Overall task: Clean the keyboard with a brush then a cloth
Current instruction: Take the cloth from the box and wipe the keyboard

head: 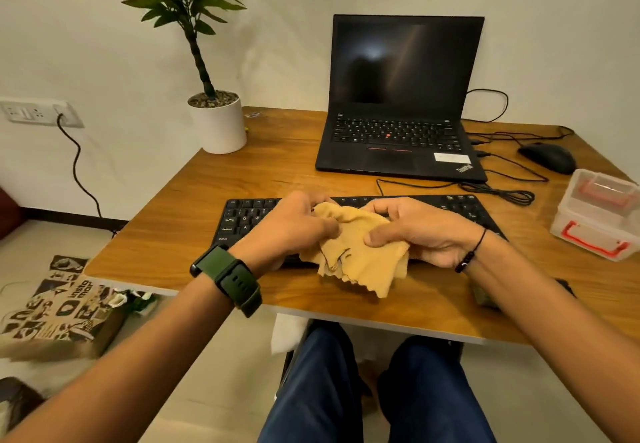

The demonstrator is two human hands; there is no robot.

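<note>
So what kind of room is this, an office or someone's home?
Probably a home desk or small office: a wooden table holds an open laptop, a separate keyboard and a mouse, with a potted plant at the corner.

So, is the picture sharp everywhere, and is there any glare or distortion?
Head view: the centre is sharp, with keyboard legends readable; the printed bag at the left edge is blurred; the laptop screen shows a soft glare patch and streak; the wide lens bends the table edges.

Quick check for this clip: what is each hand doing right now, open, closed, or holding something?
Left hand: closed on the yellow cloth, above the keyboard.
Right hand: closed on the same cloth.
</note>
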